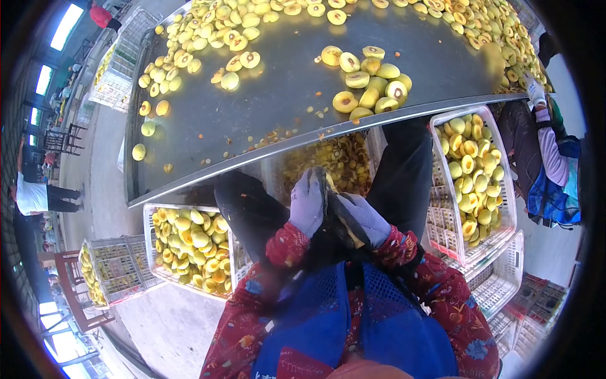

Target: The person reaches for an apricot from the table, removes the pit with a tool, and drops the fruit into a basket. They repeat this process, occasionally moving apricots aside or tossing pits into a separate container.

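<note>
My left hand, in a pale lilac glove, is closed with its fingers up against a dark, elongated thing with a tan edge. Opposite it, my right hand in a matching glove is closed on the same dark thing, which slants between the two hands above my lap; its exact kind I cannot tell. Below and beyond the hands, a crate holds yellow-brown fruit scraps. On the metal table ahead lies a small heap of halved yellow stone fruit.
The metal table has a raised front edge and more fruit halves along its far side. A white crate of fruit stands left, another crate right. A co-worker's gloved hand reaches the table's right end.
</note>
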{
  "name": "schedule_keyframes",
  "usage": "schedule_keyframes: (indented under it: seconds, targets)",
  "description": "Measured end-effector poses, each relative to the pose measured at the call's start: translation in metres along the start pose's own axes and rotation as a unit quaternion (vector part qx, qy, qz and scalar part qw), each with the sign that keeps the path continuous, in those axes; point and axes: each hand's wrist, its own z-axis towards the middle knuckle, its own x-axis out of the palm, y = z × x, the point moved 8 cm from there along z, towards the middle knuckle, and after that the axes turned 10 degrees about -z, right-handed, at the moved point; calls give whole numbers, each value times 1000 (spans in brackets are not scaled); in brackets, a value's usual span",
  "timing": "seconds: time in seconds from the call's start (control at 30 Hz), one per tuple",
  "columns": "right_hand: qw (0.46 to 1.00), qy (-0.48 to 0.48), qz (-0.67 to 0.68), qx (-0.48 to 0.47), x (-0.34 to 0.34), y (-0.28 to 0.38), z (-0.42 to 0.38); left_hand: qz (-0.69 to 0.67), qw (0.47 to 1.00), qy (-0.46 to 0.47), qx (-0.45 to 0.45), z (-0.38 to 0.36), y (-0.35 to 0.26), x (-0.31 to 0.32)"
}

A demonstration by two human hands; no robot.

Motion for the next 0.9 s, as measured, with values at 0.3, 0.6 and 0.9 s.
schedule_keyframes:
  seconds: [0.3,0.6,0.9]
  targets:
    - [894,67,430,110,17,3,-16,-176,980,88,-5,5,-1,6]
    - [921,100,375,44,13,-19,-5,-162,961,87,-205,11,40,16]
    - [978,53,109,-172,-4,14,-24,-153,972,109,-142,11,29,32]
